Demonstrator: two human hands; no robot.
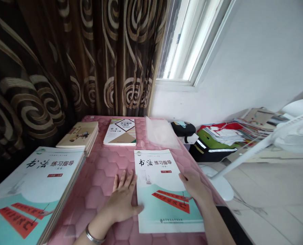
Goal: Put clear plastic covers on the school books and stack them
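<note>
A calligraphy workbook (153, 177) with a white and teal cover and red banners lies in front of me on the pink padded cover. My left hand (124, 200), a silver bangle at its wrist, rests open along the book's left side. Its fingers are spread, and the thumb reaches the cover's edge. On the opposite side, my right hand (193, 185) grips the book's right edge, thumb on top and the other fingers mostly hidden. A stack of similar calligraphy workbooks (51, 180) sits at the left.
Behind that stack is a pile of tan booklets (78, 134). Another workbook (120, 132) and a clear plastic sheet (160, 132) lie at the far end of the pink table cover (102, 177). To the right stand a white fan (243, 156), a green-black bag (212, 144) and heaped papers (258, 119).
</note>
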